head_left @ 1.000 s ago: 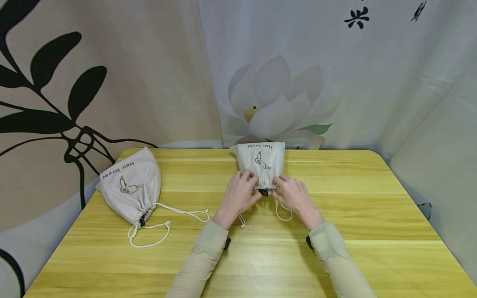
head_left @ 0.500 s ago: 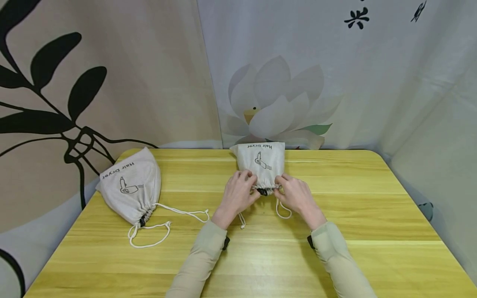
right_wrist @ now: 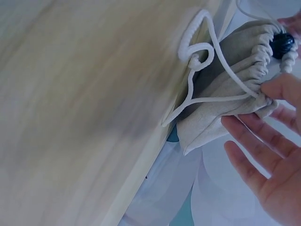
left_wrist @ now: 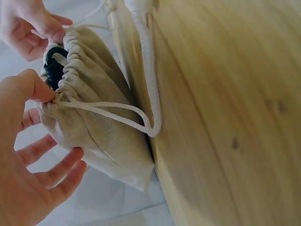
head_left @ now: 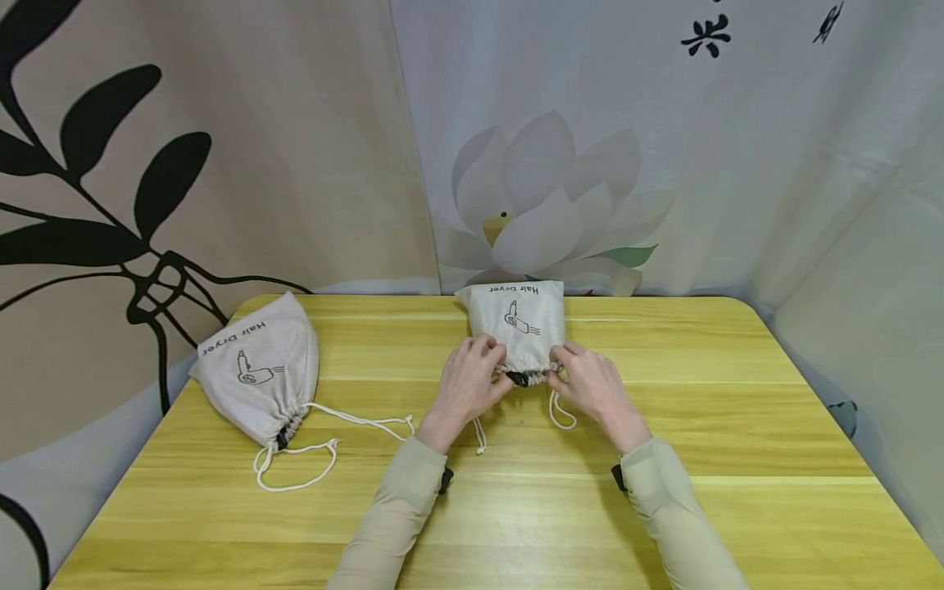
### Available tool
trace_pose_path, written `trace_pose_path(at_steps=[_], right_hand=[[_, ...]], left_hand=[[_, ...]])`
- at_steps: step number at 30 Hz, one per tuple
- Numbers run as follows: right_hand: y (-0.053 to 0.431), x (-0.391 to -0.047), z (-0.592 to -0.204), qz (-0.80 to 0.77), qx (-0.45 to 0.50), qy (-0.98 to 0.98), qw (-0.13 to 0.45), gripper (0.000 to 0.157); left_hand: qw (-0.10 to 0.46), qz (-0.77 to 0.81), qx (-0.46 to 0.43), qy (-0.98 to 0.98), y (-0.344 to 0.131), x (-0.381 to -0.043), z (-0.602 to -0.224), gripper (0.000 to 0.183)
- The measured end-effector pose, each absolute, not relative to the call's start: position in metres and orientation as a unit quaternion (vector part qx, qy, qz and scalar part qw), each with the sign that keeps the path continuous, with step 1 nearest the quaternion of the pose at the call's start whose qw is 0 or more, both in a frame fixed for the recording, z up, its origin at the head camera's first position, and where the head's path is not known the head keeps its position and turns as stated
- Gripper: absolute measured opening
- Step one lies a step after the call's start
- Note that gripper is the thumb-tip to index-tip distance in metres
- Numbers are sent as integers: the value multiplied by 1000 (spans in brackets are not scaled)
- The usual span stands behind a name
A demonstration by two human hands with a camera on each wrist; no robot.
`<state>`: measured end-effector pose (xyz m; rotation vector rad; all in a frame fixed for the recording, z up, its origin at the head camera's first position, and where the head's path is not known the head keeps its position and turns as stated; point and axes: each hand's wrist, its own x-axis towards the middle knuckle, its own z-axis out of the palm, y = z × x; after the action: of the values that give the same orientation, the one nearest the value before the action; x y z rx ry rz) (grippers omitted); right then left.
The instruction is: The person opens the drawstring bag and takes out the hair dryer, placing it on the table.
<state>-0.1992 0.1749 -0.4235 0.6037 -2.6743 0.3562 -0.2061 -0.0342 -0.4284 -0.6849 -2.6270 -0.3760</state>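
Note:
A light grey cloth drawstring bag [head_left: 522, 324], printed "Hair Dryer" with a dryer drawing, lies at the table's far edge. My left hand [head_left: 469, 381] pinches the left end of its gathered mouth between thumb and fingers. On the opposite end, my right hand [head_left: 590, 383] pinches the mouth the same way. Something black [left_wrist: 55, 67] shows inside the partly spread opening; its kind is hidden by the cloth. White drawstrings hang from both ends, and the right drawstring [right_wrist: 207, 99] loops onto the wood.
A second drawstring bag [head_left: 258, 369] with the same print lies at the left side of the table [head_left: 590, 524], a bit of black at its gathered mouth. Its white cords [head_left: 361, 419] trail right. A printed curtain [head_left: 560, 98] hangs behind the table.
My right hand has moved slightly right and my left hand slightly left, and the bag's mouth has widened between them. The second bag has stayed put.

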Motion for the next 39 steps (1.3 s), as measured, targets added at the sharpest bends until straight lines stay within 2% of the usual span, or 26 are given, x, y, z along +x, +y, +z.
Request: trace_pose_path(at_steps=[21, 35, 39], right_hand=[[183, -200, -422, 133, 203, -952, 189, 13], [175, -199, -422, 138, 198, -957, 162, 14], [171, -199, -424, 129, 202, -959, 153, 17]], left_hand=[[185, -144, -242, -941, -41, -208, -427, 20], [157, -151, -244, -945, -40, -206, -429, 16], [134, -134, -241, -952, -40, -205, -429, 16]])
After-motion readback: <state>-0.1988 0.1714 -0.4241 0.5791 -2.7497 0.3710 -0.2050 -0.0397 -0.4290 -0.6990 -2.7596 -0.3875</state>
